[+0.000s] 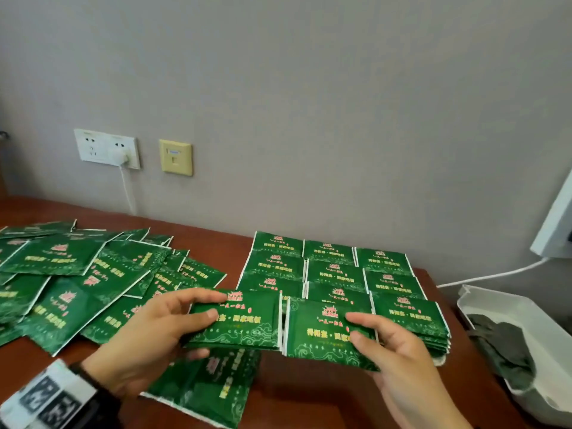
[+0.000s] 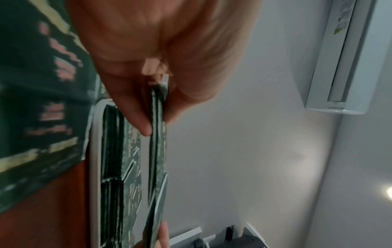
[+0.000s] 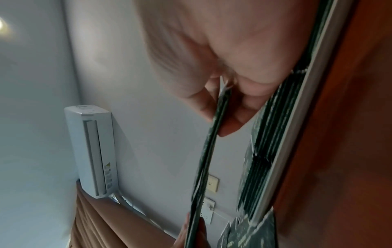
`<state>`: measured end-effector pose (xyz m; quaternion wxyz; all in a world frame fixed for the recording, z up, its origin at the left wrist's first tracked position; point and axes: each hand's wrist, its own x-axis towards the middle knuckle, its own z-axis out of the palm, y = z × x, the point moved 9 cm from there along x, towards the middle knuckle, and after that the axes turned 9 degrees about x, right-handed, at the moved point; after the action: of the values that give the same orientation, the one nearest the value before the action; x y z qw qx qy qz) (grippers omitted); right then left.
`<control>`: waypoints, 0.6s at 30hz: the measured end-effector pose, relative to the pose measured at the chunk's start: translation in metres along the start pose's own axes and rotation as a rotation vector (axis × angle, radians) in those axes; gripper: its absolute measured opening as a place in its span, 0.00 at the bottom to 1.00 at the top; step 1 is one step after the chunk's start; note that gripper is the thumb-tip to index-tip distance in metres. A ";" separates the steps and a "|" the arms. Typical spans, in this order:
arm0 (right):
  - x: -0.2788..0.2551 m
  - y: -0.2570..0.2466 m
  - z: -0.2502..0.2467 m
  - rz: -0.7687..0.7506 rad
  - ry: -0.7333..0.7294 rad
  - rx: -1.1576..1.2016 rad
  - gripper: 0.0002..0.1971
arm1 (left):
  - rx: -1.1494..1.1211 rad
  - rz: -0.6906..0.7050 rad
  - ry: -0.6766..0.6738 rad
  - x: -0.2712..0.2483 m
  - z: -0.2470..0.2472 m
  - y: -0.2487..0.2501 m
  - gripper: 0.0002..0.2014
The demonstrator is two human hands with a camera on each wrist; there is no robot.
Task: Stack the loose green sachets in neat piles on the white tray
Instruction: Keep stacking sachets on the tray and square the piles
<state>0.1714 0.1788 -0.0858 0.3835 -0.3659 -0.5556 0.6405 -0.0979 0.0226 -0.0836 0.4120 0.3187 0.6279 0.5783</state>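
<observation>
Grey wall, with a white double socket (image 1: 106, 149) and a beige wall plate (image 1: 175, 157), backed the reddish-brown surface (image 1: 297, 394) where the sorting went on. Each of the two hands held a small bundle of green sachets side by side just in front of the tray: the left hand (image 1: 148, 335) pinched its left bundle (image 1: 244, 323) between thumb and fingers, and the right hand (image 1: 399, 348) gripped its right bundle (image 1: 318, 329) the same way. Behind them the white tray (image 2: 94, 151), its rim plain only in the wrist views, carried the stacked piles (image 1: 334, 274), about ten tops showing in three columns, though the held bundles hid the near ones. To the left lay the loose heap (image 1: 80, 280), well over a dozen overlapping sachets, too tangled to count, and one more sachet (image 1: 210, 385) lay under the left hand. A white bin (image 1: 526, 351) stood at the right. The thin bundles could fan or slip if either pinch slackened, and setting them down askew could nudge a neighbouring pile out of line.
</observation>
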 end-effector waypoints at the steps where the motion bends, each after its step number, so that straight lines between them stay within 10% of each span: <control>1: 0.007 -0.013 -0.005 -0.046 0.022 -0.042 0.15 | 0.032 0.017 0.027 0.009 -0.002 0.010 0.10; 9: 0.120 -0.098 -0.039 -0.171 0.161 -0.170 0.08 | 0.234 0.104 0.084 0.137 0.015 0.090 0.08; 18: 0.229 -0.082 -0.002 -0.057 0.074 -0.476 0.06 | 0.519 -0.030 0.090 0.244 0.034 0.066 0.07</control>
<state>0.0800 0.3931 -0.0140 0.3245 -0.4536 -0.6866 0.4665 -0.1839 0.2606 -0.0542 0.2965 0.3784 0.7777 0.4051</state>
